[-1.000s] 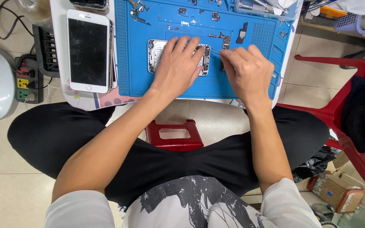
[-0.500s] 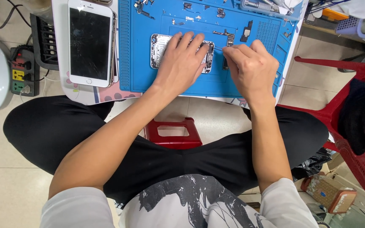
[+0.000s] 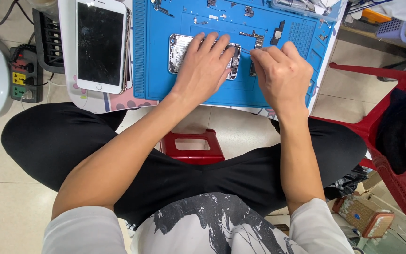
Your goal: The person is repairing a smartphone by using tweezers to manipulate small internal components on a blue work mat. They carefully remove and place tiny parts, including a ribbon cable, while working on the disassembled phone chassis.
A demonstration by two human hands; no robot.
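My left hand [image 3: 203, 63] lies flat on the fragile, opened silver phone housing [image 3: 180, 49], steadying its edges, while my right hand [image 3: 283, 75] pinches what looks like a thin tool.

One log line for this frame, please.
left hand: flat on opened phone | right hand: pinching thin tool at phone's right end | surface: blue mat | beside: white phone

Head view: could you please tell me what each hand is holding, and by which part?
The left hand presses flat on the opened phone chassis, covering its middle. The right hand pinches a thin tool at its rear end.
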